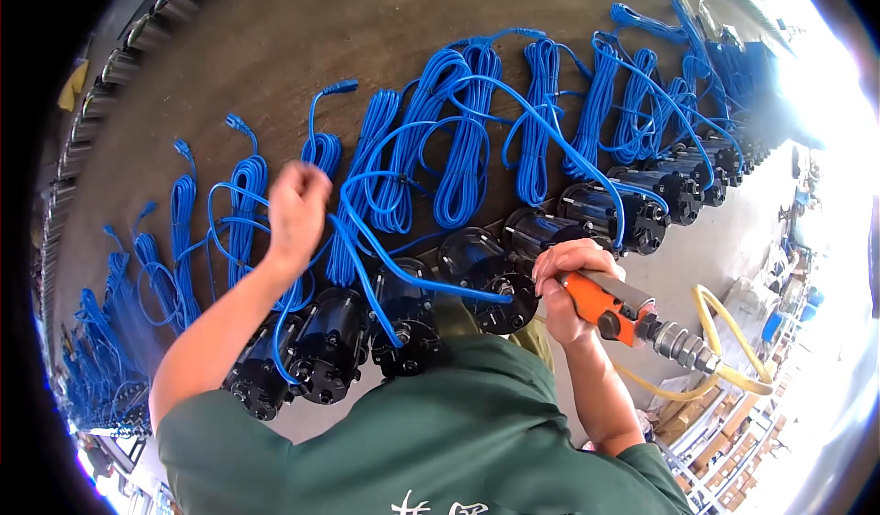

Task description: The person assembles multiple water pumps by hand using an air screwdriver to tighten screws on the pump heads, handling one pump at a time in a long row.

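My right hand (576, 281) is wrapped around an orange air-powered tool (600, 306), its metal hose fitting toward the right; the working end is hidden by my fingers. Beside that hand stand black cylindrical motor units (490, 281) with bolted round end caps. A blue cable (440, 283) runs from the cap of the nearest one. My left hand (298, 208) is raised over a coiled blue cable bundle (321, 151), fingers curled in and slightly blurred. Whatever those fingers hold, if anything, is hidden.
The motor units line the near edge of a brown table (275, 38), their bundled blue cables (539, 121) lying behind them. A yellow air hose (706, 332) loops off to the right. Metal cylinders (96, 103) stand along the far left edge. Shelving with boxes (724, 442) is at lower right.
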A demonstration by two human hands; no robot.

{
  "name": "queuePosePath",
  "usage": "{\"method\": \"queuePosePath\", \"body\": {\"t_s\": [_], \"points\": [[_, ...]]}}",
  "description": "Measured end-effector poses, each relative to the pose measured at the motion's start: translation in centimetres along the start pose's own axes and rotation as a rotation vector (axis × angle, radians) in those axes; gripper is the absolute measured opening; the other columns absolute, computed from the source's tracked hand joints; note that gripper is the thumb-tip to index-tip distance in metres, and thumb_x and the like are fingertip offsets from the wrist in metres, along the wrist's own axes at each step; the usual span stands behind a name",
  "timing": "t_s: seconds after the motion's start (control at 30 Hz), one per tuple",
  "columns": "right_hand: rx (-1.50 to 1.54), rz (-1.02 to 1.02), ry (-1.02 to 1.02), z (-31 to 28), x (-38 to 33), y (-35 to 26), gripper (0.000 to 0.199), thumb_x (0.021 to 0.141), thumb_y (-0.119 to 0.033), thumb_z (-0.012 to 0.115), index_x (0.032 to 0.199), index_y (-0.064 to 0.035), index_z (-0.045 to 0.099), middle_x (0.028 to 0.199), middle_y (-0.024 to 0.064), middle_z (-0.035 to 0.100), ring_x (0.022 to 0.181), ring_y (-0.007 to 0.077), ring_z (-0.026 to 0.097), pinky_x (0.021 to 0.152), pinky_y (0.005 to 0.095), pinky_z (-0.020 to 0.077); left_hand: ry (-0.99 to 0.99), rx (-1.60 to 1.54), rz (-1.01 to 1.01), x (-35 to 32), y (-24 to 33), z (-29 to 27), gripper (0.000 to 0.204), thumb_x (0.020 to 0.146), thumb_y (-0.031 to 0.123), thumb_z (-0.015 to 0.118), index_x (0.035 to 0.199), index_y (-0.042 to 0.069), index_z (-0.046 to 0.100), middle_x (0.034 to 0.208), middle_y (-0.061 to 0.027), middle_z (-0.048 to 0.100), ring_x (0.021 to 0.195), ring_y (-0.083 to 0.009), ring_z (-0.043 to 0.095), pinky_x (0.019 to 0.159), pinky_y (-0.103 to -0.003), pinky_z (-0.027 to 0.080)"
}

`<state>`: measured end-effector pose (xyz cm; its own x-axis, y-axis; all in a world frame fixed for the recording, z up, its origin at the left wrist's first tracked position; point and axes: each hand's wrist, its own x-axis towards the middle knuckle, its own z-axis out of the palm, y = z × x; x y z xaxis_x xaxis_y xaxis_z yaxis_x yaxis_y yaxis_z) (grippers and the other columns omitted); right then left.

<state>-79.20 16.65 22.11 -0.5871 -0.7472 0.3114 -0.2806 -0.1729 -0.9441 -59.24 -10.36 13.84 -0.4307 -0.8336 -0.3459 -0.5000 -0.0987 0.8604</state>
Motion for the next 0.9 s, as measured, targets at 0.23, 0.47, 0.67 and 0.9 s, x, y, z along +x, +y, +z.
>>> {"method": "queuePosePath", "body": {"t_s": [0.23, 0.47, 0.67, 0.9], "points": [[-0.058, 0.048, 0.012, 0.8, 0.5, -3.2, 0.032, 0.080, -0.004, 0.065, 0.110, 0.0004, 0.054, 0.093, 0.0151, 0.058, 0.060, 0.0143, 0.055, 0.057, 0.0298, 0.0502, -1.163, 0.448, 0.671, -0.8, -4.3, 7.6, 0.015, 0.076, 0.021, 0.074, 0.083, 0.008, 0.072, 0.074, -0.0158, 0.068, 0.072, -0.0368, 0.067, 0.065, -0.045, 0.053], [0.164, -0.114, -0.061, 2.2, -0.7, -10.4, 0.026, 0.078, 0.005, 0.066, 0.102, 0.0041, 0.057, 0.079, 0.0153, 0.062, 0.057, 0.0192, 0.061, 0.055, 0.0339, 0.0555, -1.053, 0.601, 1.166, -0.6, -7.4, 13.7, 0.013, 0.071, 0.016, 0.071, 0.068, 0.005, 0.066, 0.071, -0.0156, 0.067, 0.071, -0.0375, 0.067, 0.062, -0.045, 0.054], [0.040, -0.069, -0.123, 4.7, -0.6, -6.9, 0.029, 0.067, 0.007, 0.064, 0.095, 0.0016, 0.065, 0.074, 0.0123, 0.066, 0.064, 0.0191, 0.068, 0.059, 0.0278, 0.0555, -0.938, 0.410, 1.019, -1.5, -7.6, 12.7, 0.015, 0.075, 0.018, 0.069, 0.071, 0.003, 0.067, 0.073, -0.0169, 0.068, 0.073, -0.0374, 0.067, 0.062, -0.045, 0.054], [-0.002, -0.033, -0.224, 5.6, -0.4, -3.0, 0.023, 0.065, 0.007, 0.065, 0.086, 0.0003, 0.063, 0.076, 0.0126, 0.068, 0.070, 0.0220, 0.070, 0.065, 0.0283, 0.0571, -0.890, 0.348, 1.014, -1.9, -8.7, 12.9, 0.021, 0.079, 0.018, 0.066, 0.067, 0.001, 0.064, 0.068, -0.0194, 0.065, 0.064, -0.0377, 0.066, 0.054, -0.044, 0.051]]}}
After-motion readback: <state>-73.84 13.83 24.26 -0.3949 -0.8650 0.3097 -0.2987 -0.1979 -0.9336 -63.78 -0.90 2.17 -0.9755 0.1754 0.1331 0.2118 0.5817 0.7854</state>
